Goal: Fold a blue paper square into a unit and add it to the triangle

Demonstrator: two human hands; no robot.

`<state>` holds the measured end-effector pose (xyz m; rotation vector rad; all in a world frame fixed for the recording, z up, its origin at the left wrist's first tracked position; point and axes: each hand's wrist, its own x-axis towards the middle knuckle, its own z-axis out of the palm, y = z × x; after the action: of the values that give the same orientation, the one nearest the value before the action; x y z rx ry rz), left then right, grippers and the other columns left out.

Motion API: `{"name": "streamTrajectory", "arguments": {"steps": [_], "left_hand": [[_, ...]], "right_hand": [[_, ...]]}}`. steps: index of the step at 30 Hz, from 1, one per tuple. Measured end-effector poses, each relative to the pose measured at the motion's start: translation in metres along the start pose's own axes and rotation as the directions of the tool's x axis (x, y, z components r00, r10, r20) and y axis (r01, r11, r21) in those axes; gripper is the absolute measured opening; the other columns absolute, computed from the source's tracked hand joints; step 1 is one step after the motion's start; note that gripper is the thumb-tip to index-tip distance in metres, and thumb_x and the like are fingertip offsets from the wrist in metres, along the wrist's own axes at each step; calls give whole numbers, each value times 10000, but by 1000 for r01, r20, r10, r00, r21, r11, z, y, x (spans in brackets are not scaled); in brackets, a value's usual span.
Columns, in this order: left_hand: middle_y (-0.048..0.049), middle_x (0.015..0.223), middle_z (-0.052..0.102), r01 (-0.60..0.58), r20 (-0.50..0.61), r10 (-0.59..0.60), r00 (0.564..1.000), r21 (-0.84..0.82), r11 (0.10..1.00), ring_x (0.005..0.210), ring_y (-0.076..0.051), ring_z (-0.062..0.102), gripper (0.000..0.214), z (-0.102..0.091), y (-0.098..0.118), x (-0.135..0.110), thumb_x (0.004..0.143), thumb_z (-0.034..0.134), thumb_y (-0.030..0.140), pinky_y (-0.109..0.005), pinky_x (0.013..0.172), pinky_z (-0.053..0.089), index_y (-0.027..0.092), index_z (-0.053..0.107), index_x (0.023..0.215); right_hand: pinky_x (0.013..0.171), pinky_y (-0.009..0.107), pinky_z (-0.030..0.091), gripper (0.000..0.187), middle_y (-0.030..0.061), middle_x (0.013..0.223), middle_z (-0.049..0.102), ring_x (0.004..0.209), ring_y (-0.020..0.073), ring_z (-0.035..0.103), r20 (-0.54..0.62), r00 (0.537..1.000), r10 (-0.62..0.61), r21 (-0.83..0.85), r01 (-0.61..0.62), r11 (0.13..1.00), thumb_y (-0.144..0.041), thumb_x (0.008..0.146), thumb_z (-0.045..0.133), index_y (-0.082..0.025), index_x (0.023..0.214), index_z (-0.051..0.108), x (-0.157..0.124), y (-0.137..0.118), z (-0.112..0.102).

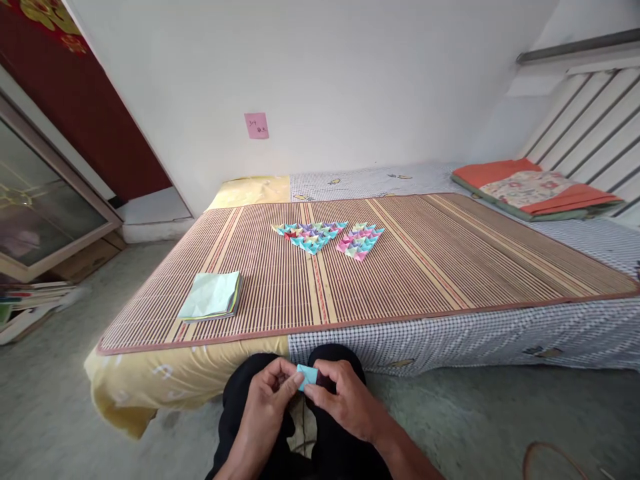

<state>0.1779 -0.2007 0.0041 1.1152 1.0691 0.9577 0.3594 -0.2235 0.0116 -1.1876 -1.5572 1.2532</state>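
Between my hands, above my knees, is a small folded piece of light-blue paper (307, 376). My left hand (273, 393) pinches its left edge between thumb and fingers. On the other side, my right hand (343, 393) grips the right edge the same way. Farther off on the bamboo mat lie two groups of small folded paper pieces in several colours: a wider triangular group (311, 235) and a smaller four-sided group (361, 241). A stack of square paper sheets (210, 295), pale green on top, rests at the mat's left front.
The striped bamboo mat (415, 267) covers most of a bed with yellow and checked cloth. Folded orange bedding (535, 190) lies at the right near white rails. A pink note (257, 125) is stuck to the wall. A glass-panelled cabinet (45, 180) stands at the left.
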Motion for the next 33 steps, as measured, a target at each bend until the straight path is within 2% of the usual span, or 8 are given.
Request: {"name": "streamTrajectory", "arguments": {"steps": [4,7,12,20,24,28,31,33], "left_hand": [[2,693,653,39,-19,-42,999,-120,992,652,-124,551,365,-1,-8,3,747,902,461,-221,658,446,156,701,747],[-8,694,674,78,31,-74,997,-153,985,646,-123,568,359,1,-7,4,702,938,428,-221,660,456,148,719,751],[5,651,660,51,-48,-60,997,-179,983,627,-114,558,356,10,4,0,661,957,412,-206,643,449,152,720,714],[8,673,653,38,-61,-49,997,-175,984,636,-118,549,342,15,3,-2,683,933,417,-215,645,456,160,714,736],[9,695,646,-31,-41,30,999,-22,999,661,-133,570,310,13,7,-4,770,871,426,-229,655,463,161,742,865],[7,673,678,-76,-1,77,997,54,996,669,-163,639,337,14,16,-9,889,764,441,-261,687,511,170,734,1087],[-38,787,755,-75,36,76,996,-6,997,755,-188,696,305,15,20,-12,893,766,444,-279,739,546,178,743,1040],[-45,807,763,-98,14,98,995,-12,995,778,-188,698,260,16,21,-13,878,788,427,-268,744,544,180,758,956]], "right_hand": [[582,265,356,258,-29,641,543,614,136,488,-89,996,-31,57,37,998,-292,956,595,-199,722,539,1,4,0],[582,269,347,267,-38,641,500,608,134,465,-134,988,-77,16,79,997,-309,982,565,-207,740,517,0,5,0],[605,271,344,265,-43,660,472,623,132,454,-181,971,-156,-78,144,986,-291,988,569,-209,742,513,-3,3,1],[594,249,407,164,-22,720,581,633,136,520,-177,970,-165,-8,166,986,-260,983,618,-204,829,622,0,1,0],[621,257,435,180,-6,767,564,672,147,548,-275,909,-313,-199,264,944,-205,1003,594,-212,823,590,0,9,3],[675,274,478,147,16,829,579,736,163,599,-295,820,-491,-424,349,836,-128,1032,541,-215,952,629,-2,16,3],[701,287,511,179,26,844,624,758,173,631,-263,778,-570,-506,392,768,-97,1040,528,-224,1042,654,-3,16,3],[718,298,532,191,30,859,650,775,180,648,-260,772,-579,-499,406,765,-92,1037,535,-234,1060,661,-4,13,4]]}}
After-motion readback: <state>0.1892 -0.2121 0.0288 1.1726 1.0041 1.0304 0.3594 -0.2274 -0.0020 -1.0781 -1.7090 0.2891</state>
